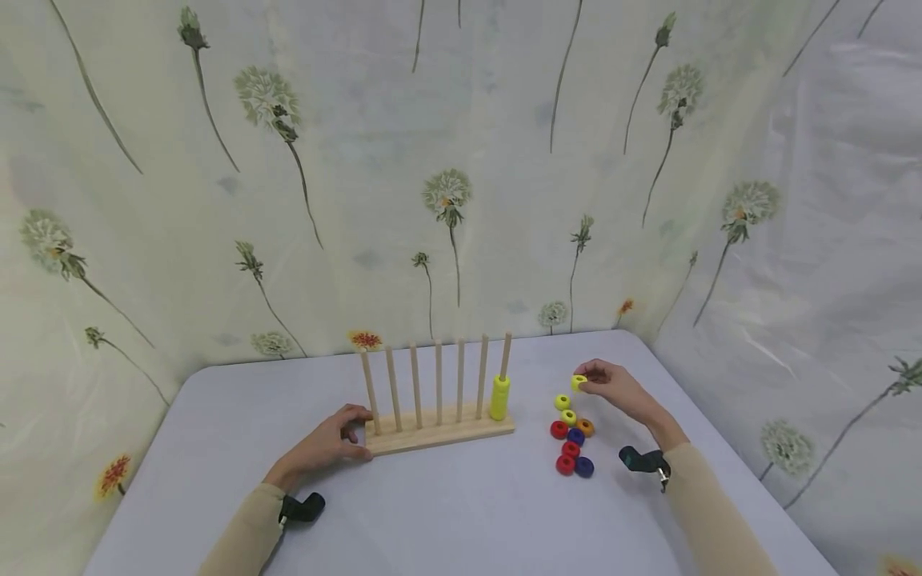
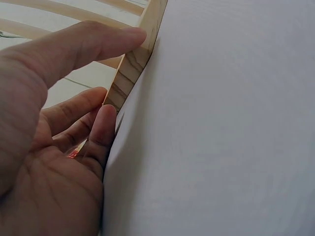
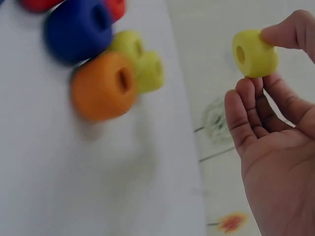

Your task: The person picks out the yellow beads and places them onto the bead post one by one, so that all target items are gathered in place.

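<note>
**Yellow bead pinched in the right hand**

The yellow bead [image 3: 261,60] sits between the right hand's [image 1: 612,386] thumb and fingers, near the counter's [image 1: 446,512] right edge. Close by lie eight loose beads — two yellow beads [image 1: 569,420], one orange bead [image 3: 101,89], three red beads [image 1: 565,469], two blue beads [image 1: 584,470]. A strip of counter separates them from the wooden rack [image 1: 439,438]; its rightmost of seven pegs [image 1: 438,382] bears stacked yellow beads [image 1: 500,402] — number unclear. The left hand [image 1: 324,440] grips the rack's left end.
</note>
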`<state>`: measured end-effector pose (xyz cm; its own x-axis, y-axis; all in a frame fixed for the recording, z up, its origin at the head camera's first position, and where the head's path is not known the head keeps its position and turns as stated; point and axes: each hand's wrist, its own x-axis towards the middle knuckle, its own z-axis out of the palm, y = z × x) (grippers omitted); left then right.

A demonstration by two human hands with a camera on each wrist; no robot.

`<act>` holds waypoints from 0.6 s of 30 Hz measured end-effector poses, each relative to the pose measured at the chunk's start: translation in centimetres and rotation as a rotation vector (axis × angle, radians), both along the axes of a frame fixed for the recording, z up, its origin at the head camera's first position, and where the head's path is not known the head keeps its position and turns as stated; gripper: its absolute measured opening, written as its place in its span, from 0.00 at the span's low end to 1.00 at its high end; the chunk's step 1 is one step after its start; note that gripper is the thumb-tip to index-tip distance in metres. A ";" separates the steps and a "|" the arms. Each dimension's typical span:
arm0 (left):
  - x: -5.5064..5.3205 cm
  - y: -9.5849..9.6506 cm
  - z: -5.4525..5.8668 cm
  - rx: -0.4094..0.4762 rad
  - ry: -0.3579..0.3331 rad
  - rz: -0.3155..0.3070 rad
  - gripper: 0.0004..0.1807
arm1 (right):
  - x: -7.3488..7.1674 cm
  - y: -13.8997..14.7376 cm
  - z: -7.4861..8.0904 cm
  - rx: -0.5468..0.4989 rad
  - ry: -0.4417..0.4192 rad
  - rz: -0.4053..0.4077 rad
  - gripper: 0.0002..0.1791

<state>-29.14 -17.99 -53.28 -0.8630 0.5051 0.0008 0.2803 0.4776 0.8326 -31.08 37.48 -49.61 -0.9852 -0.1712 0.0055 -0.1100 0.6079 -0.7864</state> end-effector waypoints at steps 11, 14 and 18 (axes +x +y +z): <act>-1.3 -0.6 -1.9 0.016 -0.015 -0.011 0.37 | 0.6 -5.2 7.1 -0.153 0.129 0.025 0.20; -1.4 -0.6 -1.9 0.011 -0.022 0.000 0.37 | 0.7 -7.1 8.7 -0.187 0.192 0.037 0.20; -1.4 -0.6 -1.9 0.011 -0.026 -0.002 0.37 | 0.9 -9.4 10.5 -0.225 0.269 0.069 0.19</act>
<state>-30.53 -18.59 -55.18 -0.8620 0.5066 -0.0161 0.2591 0.4677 0.8450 -30.19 28.07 -39.09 -0.9294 -0.2026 0.3086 -0.3665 0.4070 -0.8367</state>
